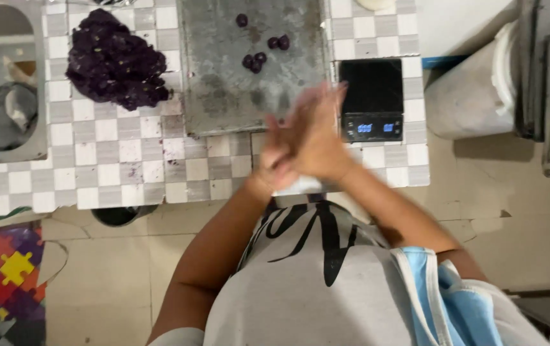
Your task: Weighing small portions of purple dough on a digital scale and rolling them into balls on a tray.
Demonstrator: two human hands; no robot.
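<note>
The person's left hand [274,160] and right hand [316,138] are pressed palm against palm just past the near edge of the checkered table [115,173], both blurred. The right hand lies on top, its fingers [326,96] stretched flat toward 12 o'clock over the near right corner of the metal tray [224,90]. The left hand sits under it, fingers spread toward 11 o'clock. Neither hand has a closed grip; both are flat and open, and I cannot tell whether anything lies between the palms.

At 12 o'clock from the hands the grey metal tray rests on the table. On its far part lie small dark purple balls [254,61]: a cluster of three near the middle, a pair [279,43] just beyond at 1 o'clock, and a single one [242,20] further off at 11 o'clock. All are well apart from the hands.

At 10 o'clock, well away, a large lump of dark purple dough [116,59] sits directly on the tiles, just beside the tray's left edge. At 1 o'clock from the hands, touching the tray's right side, stands a black digital scale [371,86] with a lit blue display. Further at 3 o'clock a pale plastic tub [473,90] stands on the floor. At 9 o'clock a sink [38,150] is set into the table's left end, holding a grey cloth [7,118].
</note>
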